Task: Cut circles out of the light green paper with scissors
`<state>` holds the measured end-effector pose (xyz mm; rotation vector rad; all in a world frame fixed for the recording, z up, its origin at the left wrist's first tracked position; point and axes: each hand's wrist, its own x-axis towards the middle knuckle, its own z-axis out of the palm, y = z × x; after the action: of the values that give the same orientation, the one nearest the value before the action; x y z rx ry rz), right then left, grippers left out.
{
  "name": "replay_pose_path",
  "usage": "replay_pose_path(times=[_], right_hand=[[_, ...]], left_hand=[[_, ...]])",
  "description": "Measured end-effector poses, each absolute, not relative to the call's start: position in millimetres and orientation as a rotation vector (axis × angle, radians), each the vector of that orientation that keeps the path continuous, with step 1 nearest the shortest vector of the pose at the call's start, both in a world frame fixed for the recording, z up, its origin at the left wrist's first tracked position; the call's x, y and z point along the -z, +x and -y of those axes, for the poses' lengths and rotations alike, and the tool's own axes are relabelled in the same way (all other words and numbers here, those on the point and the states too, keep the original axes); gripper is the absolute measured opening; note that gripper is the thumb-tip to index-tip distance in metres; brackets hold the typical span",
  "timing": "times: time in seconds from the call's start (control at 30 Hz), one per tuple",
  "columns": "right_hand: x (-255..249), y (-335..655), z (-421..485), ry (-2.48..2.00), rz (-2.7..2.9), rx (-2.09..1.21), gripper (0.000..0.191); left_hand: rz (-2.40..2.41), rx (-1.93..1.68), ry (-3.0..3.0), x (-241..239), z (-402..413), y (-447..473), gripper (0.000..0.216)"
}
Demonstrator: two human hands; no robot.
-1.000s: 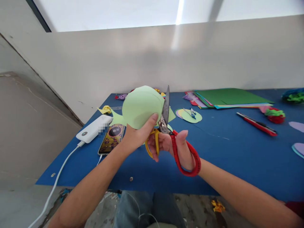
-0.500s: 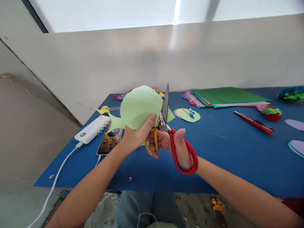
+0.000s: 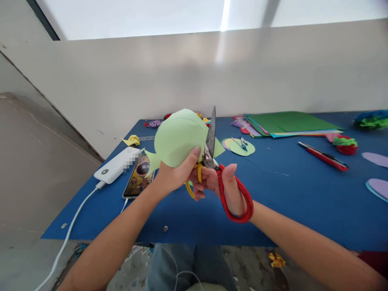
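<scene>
Above the blue table, my left hand pinches a light green sheet of paper with a rounded outline, the thumb lying on its face. Scraps of the same paper hang off to the left and right. My right hand is in the handles of a pair of scissors: the thumb passes through the red loop and the fingers are at the yellow one. The blades are parted and point upward at the paper's right edge. Behind the sheet, the other blade is hidden.
Left of my hands lie a white power bank with a cable and a phone. Further back are cut paper ovals with a compass and a stack of coloured paper. A red utility knife and crumpled-paper pieces lie right.
The green paper has turned slightly in my left hand, and its left scrap has swung down over the phone. My right hand and the scissors have hardly moved.
</scene>
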<state>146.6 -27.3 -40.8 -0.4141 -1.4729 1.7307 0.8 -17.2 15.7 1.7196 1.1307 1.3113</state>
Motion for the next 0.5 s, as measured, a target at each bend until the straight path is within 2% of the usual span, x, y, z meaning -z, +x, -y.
replay_pose_path(times=[0.13, 0.5], right_hand=[[46.0, 146.4, 25.4, -0.415, 1.601, -1.611, 0.081], [42.0, 144.2, 25.3, -0.377, 1.619, -1.614, 0.083]], left_hand=[[-1.168, -1.309, 1.732, -15.7, 17.5, 0.0, 0.045], [-1.109, -1.375, 1.705, -8.2, 14.0, -0.3, 0.037]])
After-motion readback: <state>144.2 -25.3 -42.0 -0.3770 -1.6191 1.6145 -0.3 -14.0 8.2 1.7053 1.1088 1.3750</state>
